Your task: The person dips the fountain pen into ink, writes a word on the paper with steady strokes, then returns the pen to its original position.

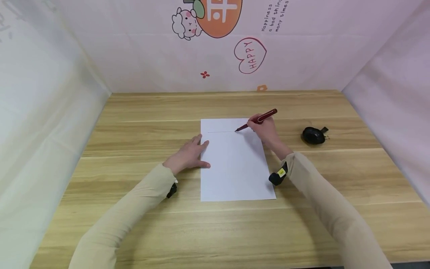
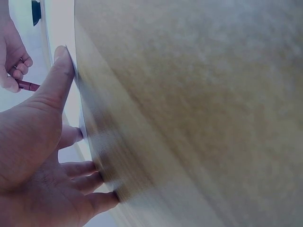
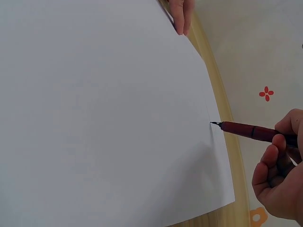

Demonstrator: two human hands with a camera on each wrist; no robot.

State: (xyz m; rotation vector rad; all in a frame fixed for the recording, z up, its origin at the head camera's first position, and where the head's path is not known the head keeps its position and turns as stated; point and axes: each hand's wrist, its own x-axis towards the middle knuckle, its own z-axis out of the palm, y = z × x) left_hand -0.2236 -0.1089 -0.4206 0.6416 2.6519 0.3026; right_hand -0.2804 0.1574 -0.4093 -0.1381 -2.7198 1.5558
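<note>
A white sheet of paper (image 1: 235, 172) lies upright on the wooden table, with a thin straight line (image 1: 218, 132) across its upper part. My right hand (image 1: 265, 131) pinches a dark red fountain pen (image 3: 246, 131) between thumb and fingers. The pen slants up to the right, and its nib meets the paper at the line's right end. On the sheet's left edge rests my left hand (image 1: 189, 155), fingers spread. Its thumb (image 2: 60, 71) lies over the paper's edge in the left wrist view, while other fingertips reach the wood.
To the right of the sheet sits a rounded black object (image 1: 313, 135) with a small tab. Both wrists carry black devices. A white printed cloth (image 1: 151, 63) rises behind the table (image 1: 141, 130), and pale cloth walls stand at both sides.
</note>
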